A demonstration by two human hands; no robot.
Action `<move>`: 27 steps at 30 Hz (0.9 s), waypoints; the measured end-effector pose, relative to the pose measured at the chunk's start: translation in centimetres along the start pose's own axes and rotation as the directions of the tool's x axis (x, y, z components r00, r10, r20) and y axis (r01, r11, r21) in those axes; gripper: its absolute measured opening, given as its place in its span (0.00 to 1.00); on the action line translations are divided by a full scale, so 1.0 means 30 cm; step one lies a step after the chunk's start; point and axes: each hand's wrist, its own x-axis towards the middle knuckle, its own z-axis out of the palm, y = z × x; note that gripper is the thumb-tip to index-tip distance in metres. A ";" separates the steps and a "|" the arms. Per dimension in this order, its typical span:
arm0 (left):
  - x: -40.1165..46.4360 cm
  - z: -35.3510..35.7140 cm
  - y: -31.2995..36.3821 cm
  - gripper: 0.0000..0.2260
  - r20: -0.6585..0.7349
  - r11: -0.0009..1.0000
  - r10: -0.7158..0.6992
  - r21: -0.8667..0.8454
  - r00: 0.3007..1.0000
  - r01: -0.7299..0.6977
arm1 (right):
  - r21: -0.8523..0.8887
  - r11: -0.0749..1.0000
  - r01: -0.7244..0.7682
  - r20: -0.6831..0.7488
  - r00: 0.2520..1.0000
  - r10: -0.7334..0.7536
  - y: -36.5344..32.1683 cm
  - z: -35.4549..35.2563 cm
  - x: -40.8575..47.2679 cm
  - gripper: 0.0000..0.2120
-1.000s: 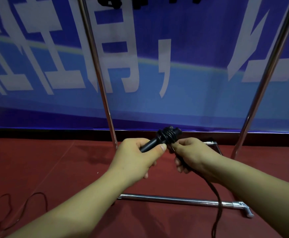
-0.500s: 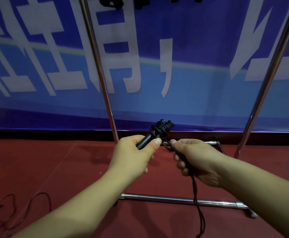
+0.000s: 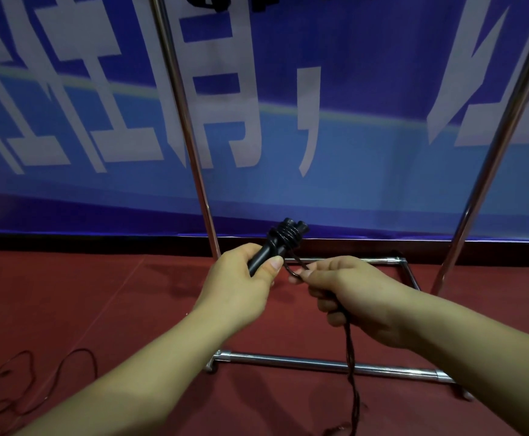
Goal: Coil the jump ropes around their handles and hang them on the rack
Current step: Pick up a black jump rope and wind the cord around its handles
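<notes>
Before the rack (image 3: 194,171) — left hand (image 3: 241,278) round handles (image 3: 275,247); right hand (image 3: 351,297) pinching rope (image 3: 351,357)

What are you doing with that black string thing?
A person is winding a jump rope around its handles. The left hand grips the black handles, which already have several loops of rope coiled near their top end. The right hand pinches the loose rope, and the rest trails down to the red floor. The metal rack stands just behind, and this rope is not hung on it yet. More rope lies on the floor at the left.
</notes>
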 end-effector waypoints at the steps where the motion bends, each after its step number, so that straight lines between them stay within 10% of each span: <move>1: -0.001 -0.003 0.002 0.05 0.012 1.000 -0.001 0.013 1.000 0.001 | -0.015 1.000 0.012 -0.005 1.000 -0.012 0.001 0.001 0.001 0.12; 27: 0.047 -0.020 -0.071 0.08 -0.059 0.846 -0.198 0.494 0.978 0.201 | -0.446 0.887 0.122 -0.077 0.982 -0.174 0.008 0.017 -0.022 0.15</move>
